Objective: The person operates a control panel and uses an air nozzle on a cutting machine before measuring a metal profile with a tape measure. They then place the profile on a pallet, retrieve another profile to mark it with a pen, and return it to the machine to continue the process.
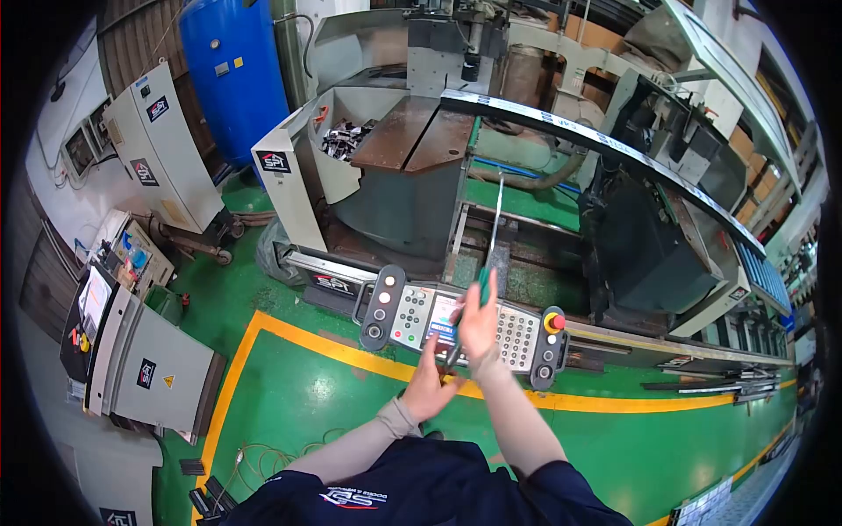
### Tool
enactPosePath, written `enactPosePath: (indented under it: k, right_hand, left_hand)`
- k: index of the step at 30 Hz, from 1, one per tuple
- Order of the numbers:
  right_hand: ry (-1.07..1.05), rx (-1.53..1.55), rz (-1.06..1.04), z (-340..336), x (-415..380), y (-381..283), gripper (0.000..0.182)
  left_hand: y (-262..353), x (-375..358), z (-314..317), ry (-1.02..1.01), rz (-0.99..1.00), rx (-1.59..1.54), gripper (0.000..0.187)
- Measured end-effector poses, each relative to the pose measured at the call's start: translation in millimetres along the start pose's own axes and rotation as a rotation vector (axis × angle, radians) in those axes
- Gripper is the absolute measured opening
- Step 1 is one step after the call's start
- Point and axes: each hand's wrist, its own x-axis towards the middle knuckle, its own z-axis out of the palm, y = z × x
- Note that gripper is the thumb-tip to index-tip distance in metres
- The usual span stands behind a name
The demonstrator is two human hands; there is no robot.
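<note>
My right hand (478,324) is closed around the green grip of a long, thin metal tool (497,215), whose shaft points up and away over the machine bed. Just below and to the left, my left hand (427,386) has its fingers curled beside a dark, narrow piece between the two hands; what it grips is not clear. Both hands are in front of the control panel (517,342), partly covering its lit screen (444,317) and keys.
A red emergency stop button (554,322) tops the panel's right end. Behind stands the cutting machine with a brown table (408,131) and a long profile (605,140) across it. Grey cabinets (167,149) and a blue tank (232,74) are left. Yellow lines (342,352) mark the green floor.
</note>
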Motion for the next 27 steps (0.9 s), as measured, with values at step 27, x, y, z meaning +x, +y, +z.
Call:
enactPosePath:
  k: [27]
  right_hand:
    - [0.901, -0.898, -0.07, -370.2, 61.4, -78.2, 0.067]
  left_hand:
    - [-237.1, -203.3, -103.1, -0.229, -0.756, 0.301, 0.028]
